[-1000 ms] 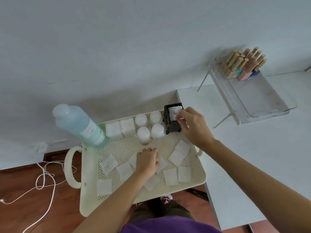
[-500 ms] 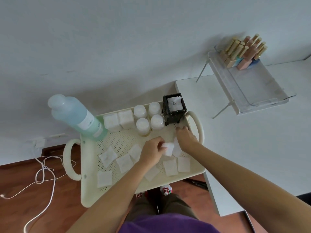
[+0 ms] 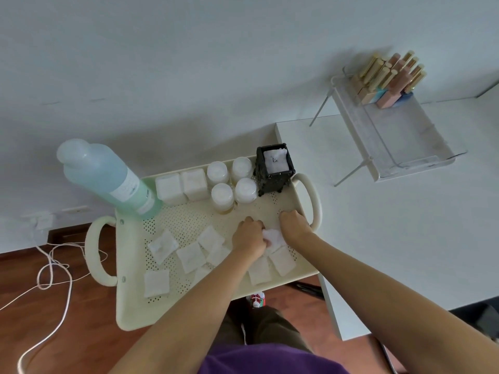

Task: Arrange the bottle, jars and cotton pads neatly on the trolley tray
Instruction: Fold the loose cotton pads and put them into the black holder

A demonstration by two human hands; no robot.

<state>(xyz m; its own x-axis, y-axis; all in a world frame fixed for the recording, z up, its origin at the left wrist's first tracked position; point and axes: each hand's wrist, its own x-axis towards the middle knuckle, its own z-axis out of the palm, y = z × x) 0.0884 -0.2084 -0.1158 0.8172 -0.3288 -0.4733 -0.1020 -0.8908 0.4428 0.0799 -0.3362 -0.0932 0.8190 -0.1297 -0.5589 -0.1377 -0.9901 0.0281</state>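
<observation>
On the cream perforated trolley tray (image 3: 127, 314), which stands beside the white worktop (image 3: 405, 238), the tall blue-green bottle (image 3: 108, 179) rises at the far left corner, its long axis leaning up and to the left in this wide view, cap end farthest from the tray floor. Along the far edge sit two white square jars (image 3: 182, 186), then four round white-lidded jars (image 3: 232, 182) in a tight block, then a black holder (image 3: 275, 168) with a pad pushed into its open top. Loose cotton pads (image 3: 189, 256) lie flat and scattered over the near half, their edges turned every which way, some overlapping. The left hand (image 3: 249, 238) is curled over one crumpled pad (image 3: 274, 237), pinching it, while the right hand (image 3: 294, 225) rests just beside, fingers bent down onto the tray; whether it grips anything I cannot tell. To do this step well, I would smooth the pad flat first, square its edges, then stack pads one by one rather than bunching them.
</observation>
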